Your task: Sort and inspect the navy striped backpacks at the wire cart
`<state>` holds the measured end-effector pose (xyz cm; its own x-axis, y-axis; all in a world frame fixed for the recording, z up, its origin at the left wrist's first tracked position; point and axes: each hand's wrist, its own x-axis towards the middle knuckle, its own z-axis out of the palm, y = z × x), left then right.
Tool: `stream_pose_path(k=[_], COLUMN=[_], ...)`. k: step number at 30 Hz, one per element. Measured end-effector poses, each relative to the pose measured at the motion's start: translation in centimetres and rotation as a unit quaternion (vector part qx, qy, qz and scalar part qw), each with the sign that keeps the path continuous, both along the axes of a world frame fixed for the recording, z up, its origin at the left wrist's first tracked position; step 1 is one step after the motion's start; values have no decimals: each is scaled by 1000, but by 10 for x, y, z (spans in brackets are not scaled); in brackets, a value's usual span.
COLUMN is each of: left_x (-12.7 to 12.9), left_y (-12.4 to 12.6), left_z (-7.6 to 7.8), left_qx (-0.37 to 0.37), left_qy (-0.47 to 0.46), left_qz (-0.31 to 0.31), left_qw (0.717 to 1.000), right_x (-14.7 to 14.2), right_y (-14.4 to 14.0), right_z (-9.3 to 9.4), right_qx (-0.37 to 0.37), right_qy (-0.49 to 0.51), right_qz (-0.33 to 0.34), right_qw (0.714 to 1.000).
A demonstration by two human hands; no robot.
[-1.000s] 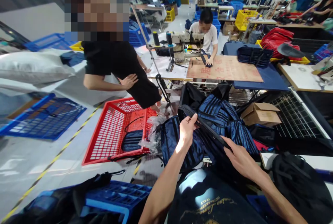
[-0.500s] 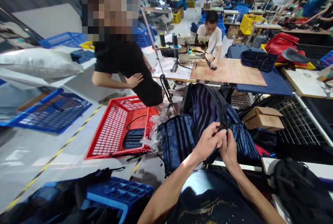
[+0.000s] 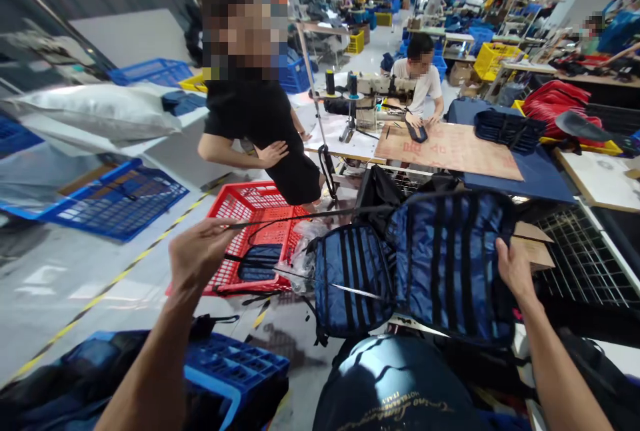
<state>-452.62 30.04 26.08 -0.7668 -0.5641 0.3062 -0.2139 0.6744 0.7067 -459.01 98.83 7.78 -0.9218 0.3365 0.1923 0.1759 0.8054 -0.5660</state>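
My left hand (image 3: 200, 252) is closed, pinching the end of a long thin black strap (image 3: 305, 215). The strap stretches nearly level over the red basket to the top of a blue backpack (image 3: 453, 261) with black stripes. My right hand (image 3: 515, 272) grips the right edge of that backpack, thumb on the front and fingers hidden behind it. The backpack hangs opened out, its striped side facing me. To its left is another blue striped panel (image 3: 354, 281), touching it; whether the two are joined I cannot tell.
A red basket (image 3: 233, 197) on the floor holds a blue piece and clear plastic. A blue crate (image 3: 240, 357) stands at lower left. A person in black (image 3: 255, 117) stands beyond the basket; another (image 3: 423, 77) works at a sewing machine. A cardboard box (image 3: 537, 244) is behind my right hand.
My hands were together at the backpack's edge; now they are far apart. The left has drawn the strap out leftward. The right has moved right, and the backpack has turned its striped face to me.
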Motion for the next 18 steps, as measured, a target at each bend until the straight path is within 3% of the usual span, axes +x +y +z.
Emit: stream_pose_path(k=[6, 8, 10, 12, 14, 16, 18], left_x=[34, 43, 51, 59, 66, 71, 76], left_y=[-10, -26, -49, -71, -85, -82, -57], left_z=[71, 82, 76, 51, 9, -47, -111], left_qx=[-26, -44, -58, -61, -55, -63, -77], left_qy=[123, 150, 161, 120, 28, -46, -73], left_qz=[117, 156, 198, 211, 161, 77, 47], left_qw=[985, 975, 965, 968, 985, 994, 993], right_x=[-31, -43, -51, -54, -48, -32, -11], right_y=[-112, -151, -191, -230, -262, -285, -296], right_z=[-51, -70, -90, -112, -135, -155, -172], right_qx=[-60, -69, -70, -68, -61, -50, -38], right_qy=[-78, -105, -137, -181, -237, -295, -338], right_qz=[116, 152, 180, 207, 232, 248, 259], right_qw=[988, 980, 972, 959, 942, 921, 904])
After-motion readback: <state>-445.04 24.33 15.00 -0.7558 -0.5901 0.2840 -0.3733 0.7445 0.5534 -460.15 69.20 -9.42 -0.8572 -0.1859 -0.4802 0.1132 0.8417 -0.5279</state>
